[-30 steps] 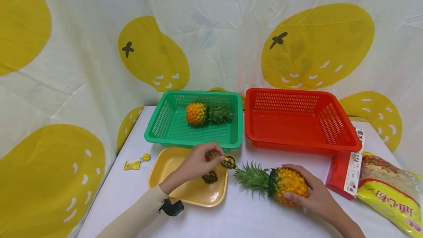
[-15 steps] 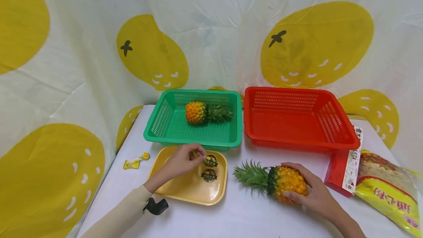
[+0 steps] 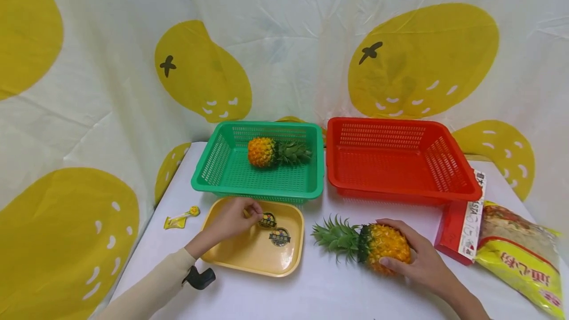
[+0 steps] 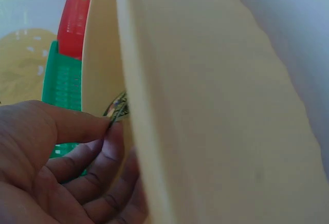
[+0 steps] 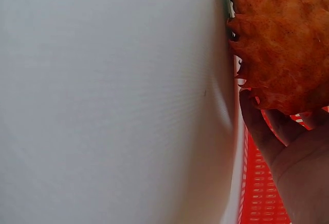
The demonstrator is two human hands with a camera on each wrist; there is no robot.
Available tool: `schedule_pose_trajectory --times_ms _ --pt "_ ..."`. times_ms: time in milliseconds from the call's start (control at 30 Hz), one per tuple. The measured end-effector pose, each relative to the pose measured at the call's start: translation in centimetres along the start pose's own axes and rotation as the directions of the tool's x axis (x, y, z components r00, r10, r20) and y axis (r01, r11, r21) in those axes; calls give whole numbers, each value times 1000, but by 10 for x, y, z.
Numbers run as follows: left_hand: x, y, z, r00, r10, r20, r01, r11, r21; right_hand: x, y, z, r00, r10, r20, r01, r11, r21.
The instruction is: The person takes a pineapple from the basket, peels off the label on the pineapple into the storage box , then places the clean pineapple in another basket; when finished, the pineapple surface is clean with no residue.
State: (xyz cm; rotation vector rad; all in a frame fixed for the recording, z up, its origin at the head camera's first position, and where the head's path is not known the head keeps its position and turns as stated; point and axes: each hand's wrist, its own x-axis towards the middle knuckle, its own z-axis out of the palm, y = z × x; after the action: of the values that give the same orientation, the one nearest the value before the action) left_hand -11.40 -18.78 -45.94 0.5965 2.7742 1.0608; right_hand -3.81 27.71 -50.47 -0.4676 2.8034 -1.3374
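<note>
My left hand (image 3: 233,219) is over the yellow tray (image 3: 289,263), and in the left wrist view its thumb and fingertips pinch the edge of a dark round sticker (image 4: 118,106). A second round sticker (image 3: 279,236), black and gold, lies in the tray just beside the pinched one. On the white table to the right, a pineapple (image 3: 387,248) lies on its side with its green leaves pointing left. My right hand (image 3: 420,260) grips its base from the right, thumb on the near side and fingers on the far side. The right wrist view shows those fingers against the spiky skin (image 5: 282,44).
Behind the tray stands a green basket (image 3: 202,181) with another pineapple (image 3: 262,152) in it. A red basket (image 3: 400,194) is to its right. A red box (image 3: 455,231) and a yellow food bag (image 3: 515,260) lie far right. A wrapped lollipop (image 3: 181,219) lies left.
My left hand has moved left with the sticker, from beside the pineapple leaves to over the tray. My right hand keeps its grip on the pineapple, which stays in place.
</note>
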Motion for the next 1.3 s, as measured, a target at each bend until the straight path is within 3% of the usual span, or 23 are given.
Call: schedule_pose_trajectory --times_ms 467,700,967,1300 --pt "-1 -10 -6 999 -31 10 29 991 127 2 -1 -1 1000 -22 2 22 1000 9" --pt "0 -11 -1 996 -94 -3 92 969 228 1 -2 1 1000 -11 5 11 1000 9" --pt "0 -12 3 994 -103 35 92 966 243 0 1 1 1000 -22 -4 22 1000 -5" --pt "0 -15 4 997 -74 15 66 948 312 2 3 1 1000 -27 -4 27 1000 -7"
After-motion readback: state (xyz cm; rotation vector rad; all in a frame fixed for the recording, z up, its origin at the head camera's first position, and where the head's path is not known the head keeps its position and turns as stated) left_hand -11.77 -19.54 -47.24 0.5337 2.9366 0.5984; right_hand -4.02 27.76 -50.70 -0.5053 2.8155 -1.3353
